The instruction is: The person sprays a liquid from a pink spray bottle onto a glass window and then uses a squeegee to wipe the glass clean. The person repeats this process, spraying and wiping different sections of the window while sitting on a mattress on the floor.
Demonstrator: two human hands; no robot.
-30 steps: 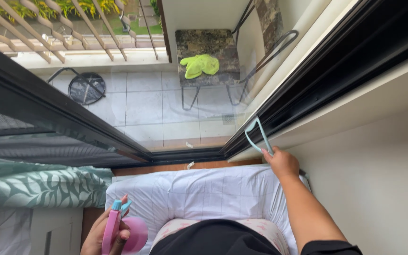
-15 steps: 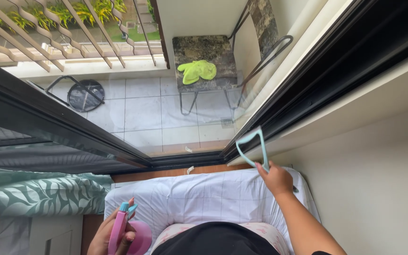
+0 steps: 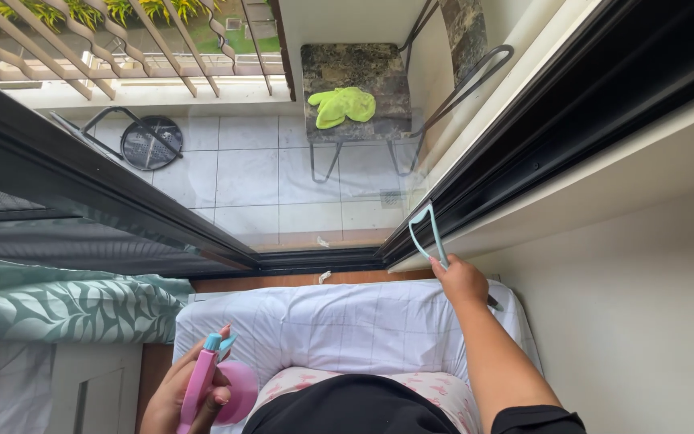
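Note:
My right hand point(image 3: 461, 280) grips the handle of a pale blue window squeegee point(image 3: 427, 231), whose looped head rests against the glass of the window point(image 3: 283, 185) beside the black frame point(image 3: 516, 153). Low at the left, my left hand point(image 3: 182, 394) holds a pink spray bottle point(image 3: 210, 384) with a light blue nozzle, kept close to my body. Under both hands lies a white quilted pillow point(image 3: 339, 329) on a bed.
A green leaf-patterned curtain point(image 3: 58, 305) hangs at the left. A white wall point(image 3: 644, 305) stands at the right. Through the glass I see a tiled balcony point(image 3: 259, 185), a round black table point(image 3: 150, 143), a stone-topped stand with a green cloth point(image 3: 342, 104), and railings point(image 3: 114, 40).
My right hand has drawn the squeegee down the glass, a little to the left and closer to me. The spray bottle in my left hand stays about where it was.

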